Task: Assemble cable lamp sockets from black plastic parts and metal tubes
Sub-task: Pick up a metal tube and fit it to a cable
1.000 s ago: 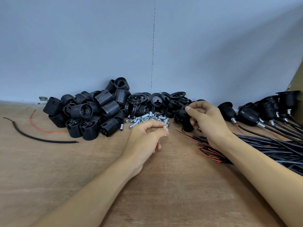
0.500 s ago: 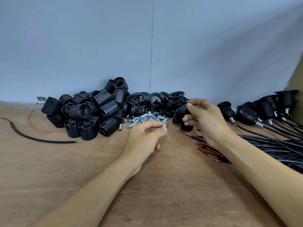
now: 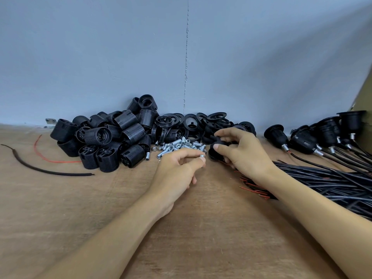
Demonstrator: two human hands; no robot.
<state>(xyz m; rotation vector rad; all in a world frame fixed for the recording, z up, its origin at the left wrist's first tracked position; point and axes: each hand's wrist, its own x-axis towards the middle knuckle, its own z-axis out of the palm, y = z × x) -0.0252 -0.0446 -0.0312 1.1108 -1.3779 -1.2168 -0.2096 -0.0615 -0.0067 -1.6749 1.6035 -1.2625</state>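
Just right of the tube pile [image 3: 179,146], the fingers of the right hand [image 3: 243,156] cover most of the black part [image 3: 216,150] it grips, so its shape cannot be told. Just in front of the pile, only the tip of the tube [image 3: 202,157] shows in the left hand [image 3: 177,174] pinch. Far right of the pile, the cables [image 3: 332,184] run off the edge, and both forearms [image 3: 100,248] are cut off below.

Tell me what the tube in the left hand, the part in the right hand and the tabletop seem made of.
The tube: metal, likely plated steel; bright silvery shine. The black part: probably moulded plastic; even black, soft sheen. The tabletop: wood or plywood, apparently unvarnished; brown, matte, faint grain and scuffs.
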